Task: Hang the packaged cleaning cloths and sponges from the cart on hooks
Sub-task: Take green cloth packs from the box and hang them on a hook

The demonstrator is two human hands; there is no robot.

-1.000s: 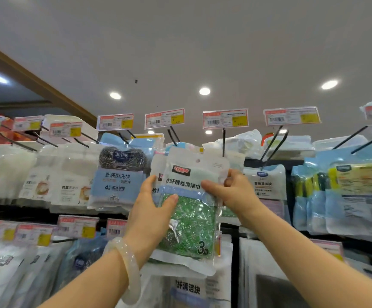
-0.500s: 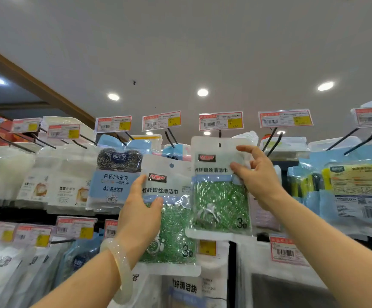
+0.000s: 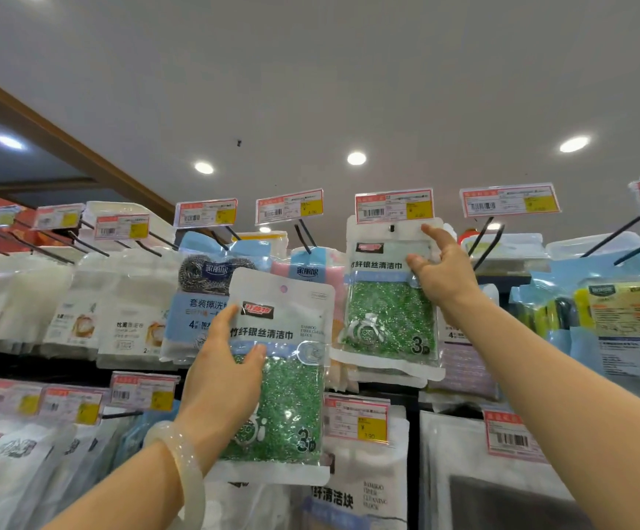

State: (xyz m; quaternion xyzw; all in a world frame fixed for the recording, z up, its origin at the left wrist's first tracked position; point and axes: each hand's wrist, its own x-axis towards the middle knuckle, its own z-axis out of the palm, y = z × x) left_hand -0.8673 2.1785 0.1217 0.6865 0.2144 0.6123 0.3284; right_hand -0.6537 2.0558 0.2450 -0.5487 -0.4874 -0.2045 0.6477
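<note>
My left hand (image 3: pixel 226 361) grips a white pack of green cleaning cloths (image 3: pixel 287 399) by its left edge, held upright in front of the shelf. My right hand (image 3: pixel 442 275) holds a second, identical green cloth pack (image 3: pixel 387 319) at its upper right edge, raised to the top row. That pack's hang hole sits at the tip of a black hook (image 3: pixel 391 227) just under a price tag (image 3: pixel 394 205). The cart is out of view.
Rows of black hooks carry packs: steel-wool scrubbers (image 3: pixel 199 300) left, pink-blue cloths (image 3: pixel 307 273) behind, yellow-green sponges (image 3: pixel 624 323) right, white cloth packs (image 3: pixel 127 311) far left. Price tags (image 3: pixel 289 206) jut out above. A lower row hangs below (image 3: pixel 360 487).
My right hand has lifted its pack higher, up to the hook under the price tag. The left hand has kept its pack low and nearly still.
</note>
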